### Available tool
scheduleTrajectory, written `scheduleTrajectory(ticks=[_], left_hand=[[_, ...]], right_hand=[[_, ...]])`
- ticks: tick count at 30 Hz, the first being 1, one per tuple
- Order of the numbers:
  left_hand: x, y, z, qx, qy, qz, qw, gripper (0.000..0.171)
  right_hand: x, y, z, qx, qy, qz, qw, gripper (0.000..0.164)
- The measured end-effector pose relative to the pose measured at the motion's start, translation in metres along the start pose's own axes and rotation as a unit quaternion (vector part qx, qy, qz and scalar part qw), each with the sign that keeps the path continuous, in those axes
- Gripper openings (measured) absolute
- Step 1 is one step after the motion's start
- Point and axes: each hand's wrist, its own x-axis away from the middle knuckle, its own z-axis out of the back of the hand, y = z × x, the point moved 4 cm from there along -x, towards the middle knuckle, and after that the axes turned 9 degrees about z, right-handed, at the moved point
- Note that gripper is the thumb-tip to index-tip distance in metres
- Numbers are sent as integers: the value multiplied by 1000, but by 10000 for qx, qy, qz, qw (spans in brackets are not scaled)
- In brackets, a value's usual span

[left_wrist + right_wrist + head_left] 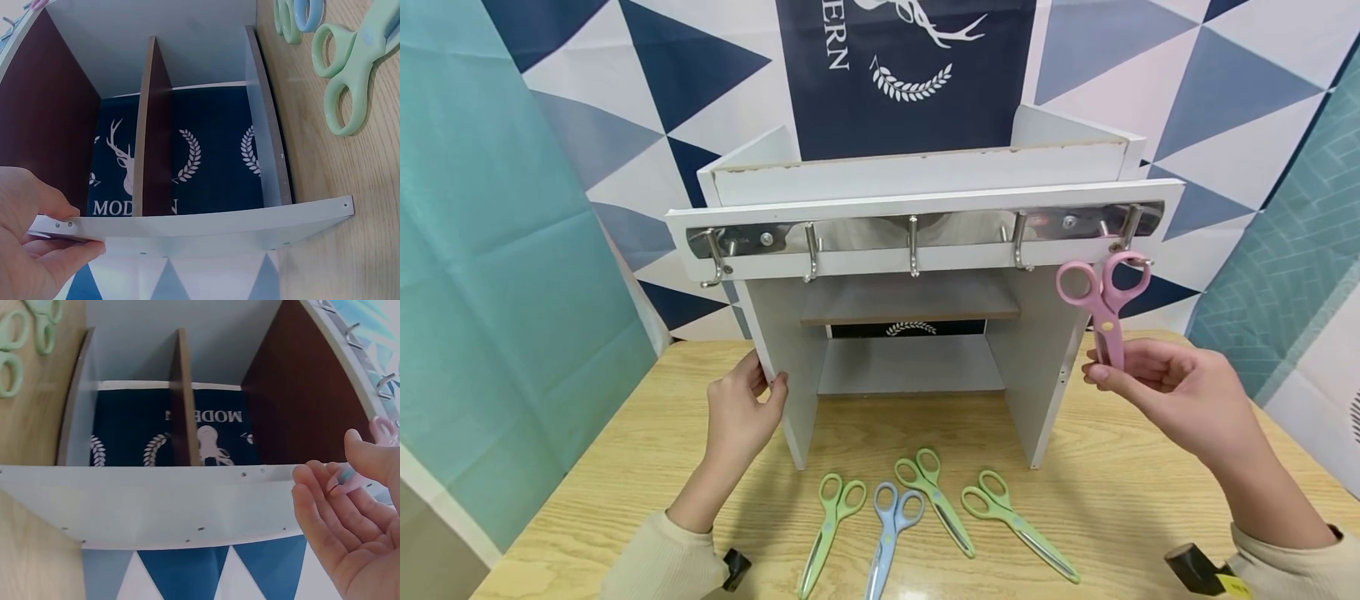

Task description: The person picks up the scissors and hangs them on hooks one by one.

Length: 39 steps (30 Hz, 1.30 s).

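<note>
A white shelf unit with a metal hook rail across its front stands on the table. My left hand grips the front edge of its left side panel, thumb on one face and fingers behind. With my right hand I hold pink scissors by the blade end, handles up. One handle loop overlaps the rightmost hook in the head view. In the right wrist view, the blade end of the pink scissors lies against my fingers.
Several green scissors, such as the far right pair, and blue scissors lie on the wooden table before the unit. A patterned cloth hangs behind. The other hooks stick out from the rail.
</note>
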Motion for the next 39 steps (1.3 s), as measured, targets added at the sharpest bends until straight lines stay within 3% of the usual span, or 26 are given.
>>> scheduleTrajectory(ticks=[7, 12, 17, 28, 33, 39], left_hand=[[0, 0, 0, 71, -3, 16, 10000, 27], [0, 0, 0, 49, -13, 29, 10000, 28], [-1, 1, 1, 53, -1, 27, 10000, 27], [1, 0, 0, 54, 9, 27, 10000, 27], [1, 0, 0, 76, -1, 28, 10000, 28], [1, 0, 0, 78, 9, 26, 10000, 28]], right_hand=[[8, 14, -8, 144, -424, 60, 9990, 21], [16, 21, -17, 553, -769, 135, 9954, 21], [21, 21, -26, 682, -947, 395, 9924, 19], [29, 31, -41, 782, -1342, 499, 9866, 16], [32, 30, -48, 925, -1841, 727, 9758, 17], [38, 31, -59, 865, -2712, 1238, 9506, 25]])
